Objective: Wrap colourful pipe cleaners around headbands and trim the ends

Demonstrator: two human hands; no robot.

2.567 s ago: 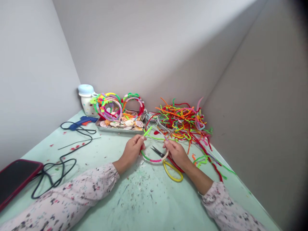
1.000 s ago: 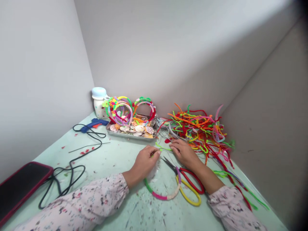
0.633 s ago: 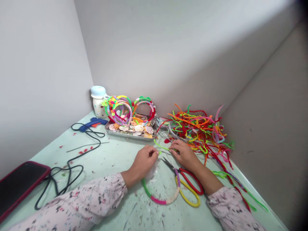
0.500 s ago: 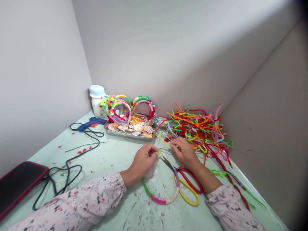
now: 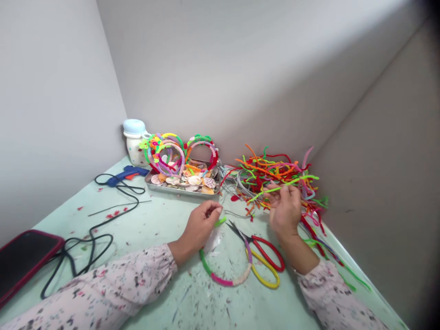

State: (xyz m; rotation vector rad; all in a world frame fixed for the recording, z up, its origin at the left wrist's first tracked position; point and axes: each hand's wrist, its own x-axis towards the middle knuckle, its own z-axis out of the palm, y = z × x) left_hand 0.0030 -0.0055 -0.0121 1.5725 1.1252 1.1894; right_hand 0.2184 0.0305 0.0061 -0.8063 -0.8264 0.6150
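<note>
My left hand [image 5: 199,225] is closed at the middle of the table, fingers wrapped on a short bright green piece [image 5: 220,222] whose end sticks out past them. Between the fingers of my right hand [image 5: 285,208] is a long lime pipe cleaner [image 5: 285,185], raised in front of the colourful pile. A ring wrapped in green, magenta, cream and purple [image 5: 225,282] lies below my left hand. Beside it rest scissors with red handles [image 5: 271,254] and yellow-handled scissors [image 5: 268,277], their blades close together.
Behind stands a metal tray [image 5: 182,191] of shells with wrapped rings on it. A heap of pipe cleaners [image 5: 275,167] lies at the back right. On the left are a white jar [image 5: 135,149], a blue glue gun [image 5: 125,175], a black cable [image 5: 92,238] and a phone [image 5: 29,256].
My right hand has moved right, turned over and lifted the long lime pipe cleaner away from the table. My left hand stays nearly in place. The view has shifted slightly.
</note>
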